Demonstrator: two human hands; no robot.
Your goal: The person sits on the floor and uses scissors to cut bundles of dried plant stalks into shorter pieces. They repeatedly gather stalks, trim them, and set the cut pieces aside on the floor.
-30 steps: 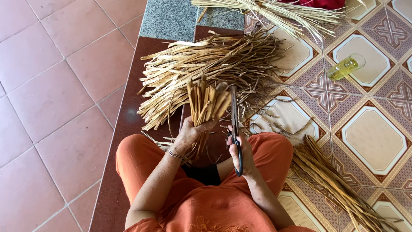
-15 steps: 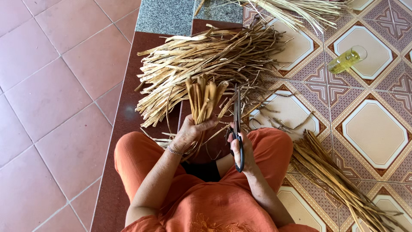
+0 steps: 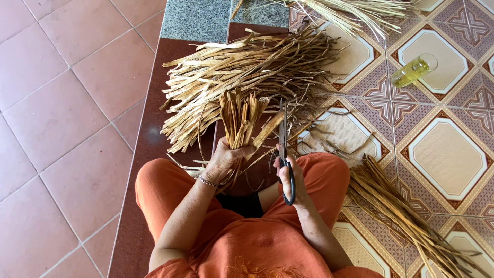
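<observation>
Since the earlier frames the left hand (image 3: 222, 160) has tipped its bundle of dry strips (image 3: 240, 119) a little toward the scissors (image 3: 285, 154), and one loose strip (image 3: 268, 129) now leans across to touch the blades; the right hand (image 3: 288, 177) sits almost where it was. That left grip is pressed shut around the lower end of the bundle, whose strips fan upward out of the fist, with a thin bracelet (image 3: 206, 180) on the wrist just below. Beside it, the right grip is wrapped around the dark handle loops of the scissors, fingers through them, with the blades pointing away from the body and lying close together, so near each other that whether a strip is caught between them cannot be told. Beyond both grips, a big pile of the same dry strips (image 3: 247, 72) lies on the dark red step (image 3: 149, 139). Outward of the scissor grip, a second heap of longer strips (image 3: 401, 211) rests on the patterned tile floor (image 3: 447, 154), and farther off beyond it lies a clear bottle of yellow liquid (image 3: 413, 71). Under both forearms are the person's knees in orange cloth (image 3: 164, 201).
</observation>
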